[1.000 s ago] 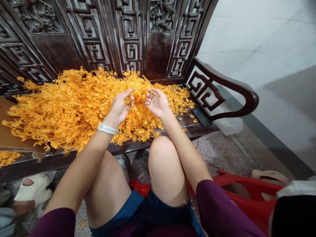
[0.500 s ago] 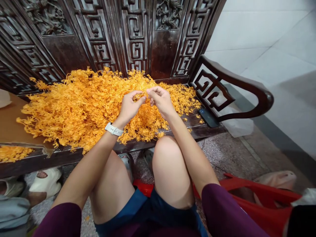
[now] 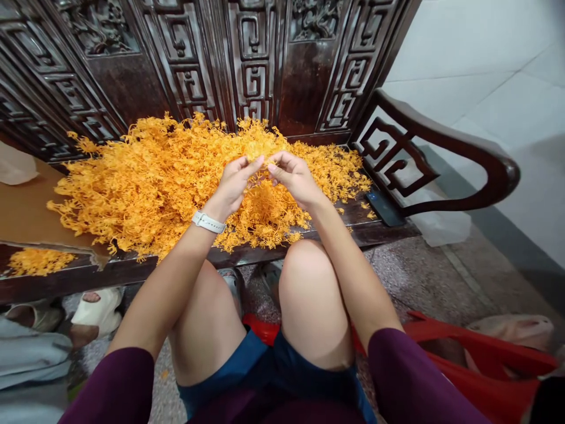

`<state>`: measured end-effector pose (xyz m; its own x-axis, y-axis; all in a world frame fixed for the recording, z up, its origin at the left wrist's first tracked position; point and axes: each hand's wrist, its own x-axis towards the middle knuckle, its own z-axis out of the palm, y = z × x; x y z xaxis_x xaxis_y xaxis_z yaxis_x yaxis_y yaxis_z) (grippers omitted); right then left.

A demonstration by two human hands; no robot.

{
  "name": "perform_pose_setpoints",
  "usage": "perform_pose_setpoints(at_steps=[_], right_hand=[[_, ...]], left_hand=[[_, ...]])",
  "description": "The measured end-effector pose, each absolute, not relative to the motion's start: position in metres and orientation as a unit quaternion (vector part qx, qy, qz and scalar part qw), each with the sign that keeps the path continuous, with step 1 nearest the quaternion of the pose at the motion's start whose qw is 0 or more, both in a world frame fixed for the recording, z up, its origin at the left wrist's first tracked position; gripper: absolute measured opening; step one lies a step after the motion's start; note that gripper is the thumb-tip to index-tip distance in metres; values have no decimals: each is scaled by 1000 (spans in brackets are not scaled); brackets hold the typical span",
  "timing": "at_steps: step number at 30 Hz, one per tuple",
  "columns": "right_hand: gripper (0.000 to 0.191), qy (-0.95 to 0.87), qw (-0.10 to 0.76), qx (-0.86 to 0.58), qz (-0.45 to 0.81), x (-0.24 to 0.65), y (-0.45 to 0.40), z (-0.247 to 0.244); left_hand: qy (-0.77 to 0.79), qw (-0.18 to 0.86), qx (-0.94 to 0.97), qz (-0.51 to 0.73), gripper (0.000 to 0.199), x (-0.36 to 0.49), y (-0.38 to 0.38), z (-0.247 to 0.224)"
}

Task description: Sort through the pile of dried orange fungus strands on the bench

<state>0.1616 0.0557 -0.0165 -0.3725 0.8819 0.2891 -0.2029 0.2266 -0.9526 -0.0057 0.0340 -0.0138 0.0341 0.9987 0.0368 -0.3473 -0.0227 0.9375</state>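
Note:
A large heap of orange plastic flower pieces (image 3: 145, 182), thin-stemmed with frilly heads, covers much of the dark wooden bench seat (image 3: 348, 232). Over its right half my two hands meet, fingertips close together. My left hand (image 3: 233, 181), with a white watch (image 3: 208, 222) at the wrist, is closed in a pinch, thumb against forefinger. My right hand (image 3: 298, 178) pinches beside it, its thumb pointing left. Between them shows a small orange flower piece (image 3: 260, 175), partly hidden by the fingers and hard to separate from the heap behind.
Behind the heap rises a carved wooden bench back (image 3: 304, 88); a curved armrest (image 3: 459, 138) stands at right. By it lies a dark phone (image 3: 386, 207). Cardboard (image 3: 57, 206) is at left, near another person's foot in a pale shoe (image 3: 99, 312). A red plastic chair (image 3: 481, 353) is lower right.
My left thumb and fingers have come closer together and the hand has turned slightly. My right hand stays at nearly the same spot. The whole view has shifted a little.

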Motion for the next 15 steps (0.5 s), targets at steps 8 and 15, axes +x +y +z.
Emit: perform_pose_setpoints(at_steps=[8, 15], right_hand=[[39, -586, 461, -259, 614, 157, 54, -18], [40, -561, 425, -181, 687, 159, 52, -18]], left_hand=[[339, 600, 395, 608, 20, -6, 36, -14], [321, 650, 378, 577, 18, -6, 32, -8]])
